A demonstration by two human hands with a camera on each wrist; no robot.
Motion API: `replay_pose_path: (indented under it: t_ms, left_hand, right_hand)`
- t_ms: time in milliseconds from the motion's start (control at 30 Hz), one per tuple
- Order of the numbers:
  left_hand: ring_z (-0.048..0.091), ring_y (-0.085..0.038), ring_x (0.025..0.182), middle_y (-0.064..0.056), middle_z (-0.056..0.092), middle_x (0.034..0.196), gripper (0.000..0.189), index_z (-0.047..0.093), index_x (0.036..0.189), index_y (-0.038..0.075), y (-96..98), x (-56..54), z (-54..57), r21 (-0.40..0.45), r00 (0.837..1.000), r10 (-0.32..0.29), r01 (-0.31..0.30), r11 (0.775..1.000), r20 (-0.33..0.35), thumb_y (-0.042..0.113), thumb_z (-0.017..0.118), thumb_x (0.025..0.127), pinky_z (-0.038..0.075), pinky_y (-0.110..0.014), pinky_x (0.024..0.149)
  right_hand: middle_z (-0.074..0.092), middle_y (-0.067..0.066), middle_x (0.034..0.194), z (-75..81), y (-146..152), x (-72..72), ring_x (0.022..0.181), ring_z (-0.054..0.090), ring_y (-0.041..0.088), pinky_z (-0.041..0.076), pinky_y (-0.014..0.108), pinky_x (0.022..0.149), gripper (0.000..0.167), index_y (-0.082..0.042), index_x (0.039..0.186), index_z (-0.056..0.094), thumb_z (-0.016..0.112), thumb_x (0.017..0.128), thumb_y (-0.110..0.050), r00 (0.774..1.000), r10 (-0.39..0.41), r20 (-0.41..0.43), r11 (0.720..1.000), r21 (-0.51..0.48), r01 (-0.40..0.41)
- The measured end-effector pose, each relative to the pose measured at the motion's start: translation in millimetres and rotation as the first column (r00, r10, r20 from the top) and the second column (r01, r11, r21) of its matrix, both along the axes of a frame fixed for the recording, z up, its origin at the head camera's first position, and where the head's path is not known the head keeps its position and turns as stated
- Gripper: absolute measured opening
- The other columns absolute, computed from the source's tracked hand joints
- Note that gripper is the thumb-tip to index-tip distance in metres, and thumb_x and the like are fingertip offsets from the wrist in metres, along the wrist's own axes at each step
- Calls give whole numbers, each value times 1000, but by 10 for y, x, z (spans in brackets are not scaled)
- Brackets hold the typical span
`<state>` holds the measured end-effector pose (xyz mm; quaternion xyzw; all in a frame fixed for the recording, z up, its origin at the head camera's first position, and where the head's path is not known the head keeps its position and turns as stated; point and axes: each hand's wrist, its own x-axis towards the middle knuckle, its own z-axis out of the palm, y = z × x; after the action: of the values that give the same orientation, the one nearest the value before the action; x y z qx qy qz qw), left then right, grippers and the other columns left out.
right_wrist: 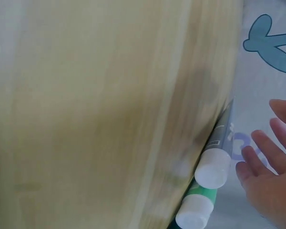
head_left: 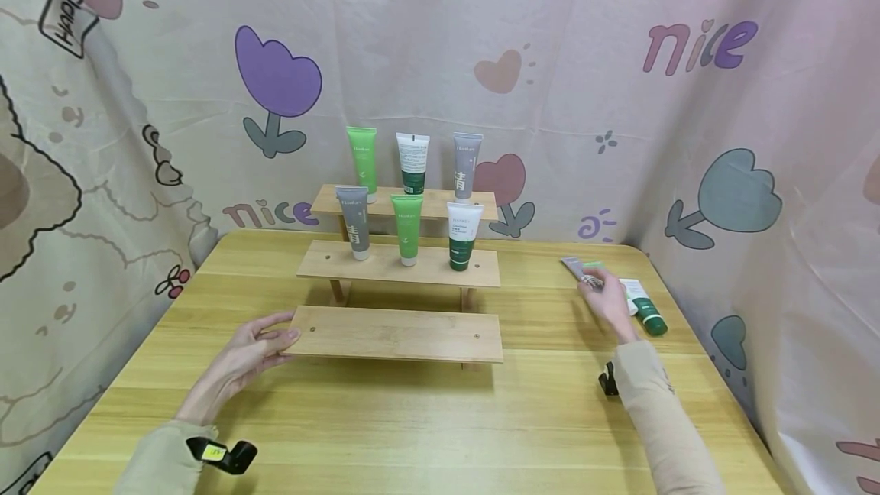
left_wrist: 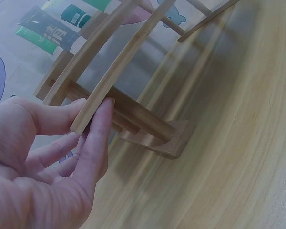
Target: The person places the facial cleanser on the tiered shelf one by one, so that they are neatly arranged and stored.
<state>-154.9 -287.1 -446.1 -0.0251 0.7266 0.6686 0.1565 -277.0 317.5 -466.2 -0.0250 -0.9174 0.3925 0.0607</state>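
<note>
My left hand (head_left: 244, 350) pinches the left end of the lowest shelf of a three-step wooden stand (head_left: 399, 333). In the left wrist view, its thumb lies on top of the board (left_wrist: 109, 78) with fingers beneath. My right hand (head_left: 608, 304) is over a group of tubes lying at the table's right side. Among them are a grey tube (head_left: 571, 266), a green tube (head_left: 593, 264) and a white tube with a dark green end (head_left: 648, 310). In the right wrist view, the fingers are spread beside the grey tube (right_wrist: 219, 136), apart from it, holding nothing.
Grey (head_left: 354, 221), green (head_left: 408, 229) and white-and-green (head_left: 463, 235) tubes stand on the middle shelf. Another green (head_left: 363, 160), white-and-green (head_left: 413, 163) and grey tube (head_left: 467, 166) stand on the top shelf. A printed curtain (head_left: 571, 98) hangs behind the table (head_left: 385, 434).
</note>
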Motion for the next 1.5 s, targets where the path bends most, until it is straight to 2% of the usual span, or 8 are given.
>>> replay_pose_path:
  t_ms: [367, 833, 1267, 1500]
  left_hand:
    - [64, -4, 97, 2, 60, 112, 76, 13, 156, -11, -2, 0, -3, -14, 1000, 1, -1, 1000, 7, 14, 60, 102, 63, -25, 89]
    - [65, -3, 95, 7, 63, 107, 75, 11, 156, -12, -10, -14, -9, -3, 1000, -20, 20, 1000, -11, 13, 58, 103, 62, -23, 87]
    - [65, -3, 94, 6, 62, 106, 75, 12, 155, -13, -10, -7, -8, 9, 1000, -9, 9, 1000, -12, 13, 59, 102, 63, -23, 85]
    - [64, -3, 93, 5, 61, 107, 76, 12, 155, -13, -10, -6, -5, -1, 1000, -11, 11, 1000, -10, 13, 59, 102, 63, -23, 85]
  right_hand:
    - [42, 36, 149, -55, 39, 4, 138, 39, 52, 31, 63, 120, 51, 7, 145, 45, 58, 98, -12, 998, 46, 33, 996, 72, -48]
    - [45, 34, 147, -70, 70, 8, 137, 41, 51, 34, 63, 117, 54, 8, 145, 44, 58, 98, -14, 997, 34, 69, 991, 126, -43]
    - [56, 32, 138, -23, 59, 45, 130, 49, 52, 41, 63, 112, 42, 7, 134, 57, 59, 95, -9, 1000, -18, 4, 986, 163, 17]
    - [63, 30, 130, -33, 83, 67, 125, 54, 50, 44, 62, 108, 38, 9, 127, 62, 59, 91, -4, 999, -6, -49, 987, 160, 13]
